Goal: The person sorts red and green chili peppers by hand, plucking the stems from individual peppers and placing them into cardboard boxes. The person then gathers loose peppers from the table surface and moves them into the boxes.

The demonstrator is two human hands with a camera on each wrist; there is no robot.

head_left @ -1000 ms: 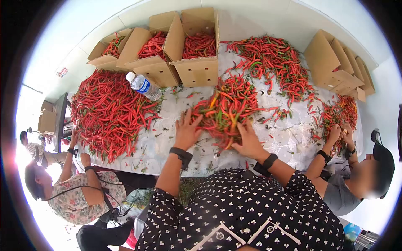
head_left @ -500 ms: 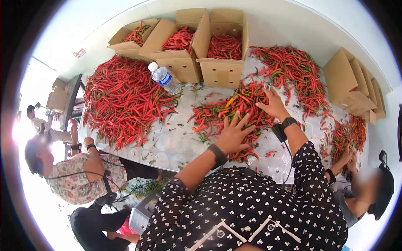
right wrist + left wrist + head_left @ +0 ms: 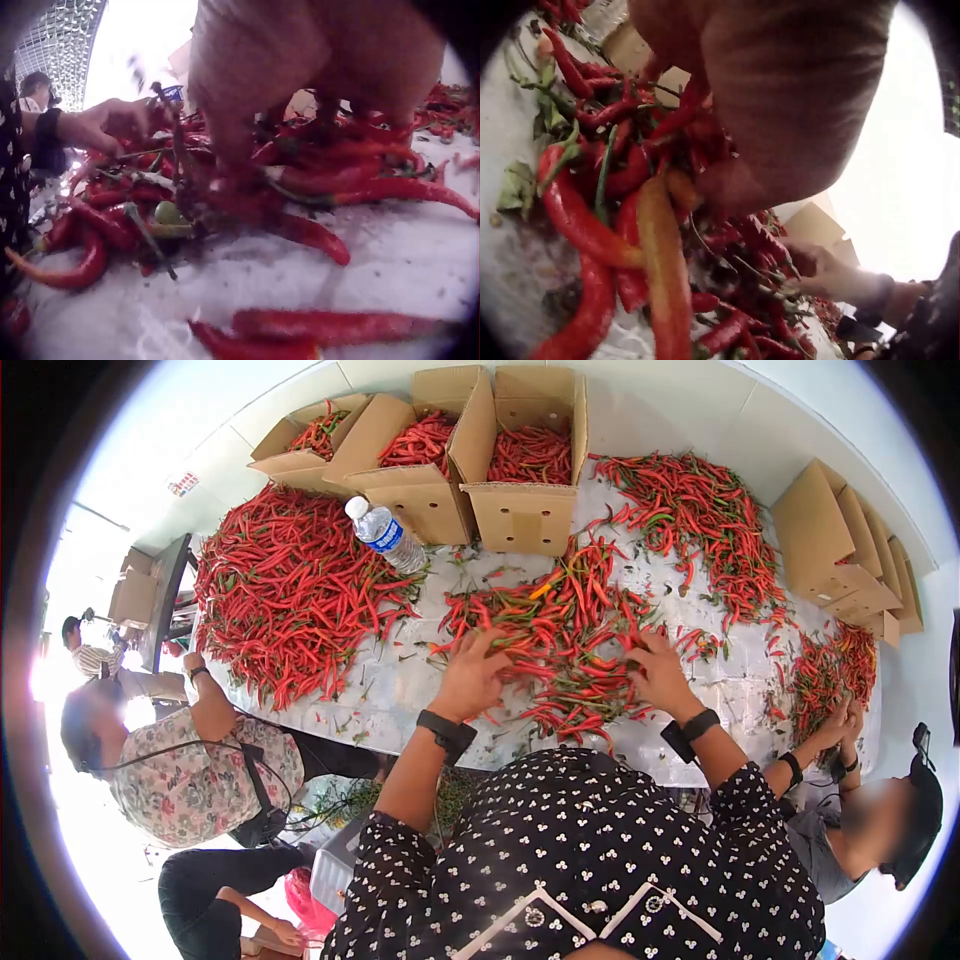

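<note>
A loose pile of red chili peppers (image 3: 570,625), with some green and orange ones mixed in, is spread on the white-covered table. At its left edge my left hand (image 3: 472,675) touches the chilies with relaxed fingers. My right hand (image 3: 662,675) is at the pile's right side, fingers loosely bent down among the peppers. In the left wrist view, an orange-brown chili (image 3: 664,262) lies close to the left hand. Red chilies (image 3: 360,187) lie under and around the right hand in the right wrist view, where its fingertips are partly hidden.
Cardboard boxes (image 3: 517,520) of chilies stand along the back, with a water bottle (image 3: 385,537) in front. A large chili heap (image 3: 290,600) is at left, another heap (image 3: 700,530) at back right. People sit at both sides; more boxes (image 3: 830,550) stand right.
Half a second ago the right hand was farther back on the pile; it has come nearer me. The left hand has shifted left. The chilies between them now lie more spread out.
</note>
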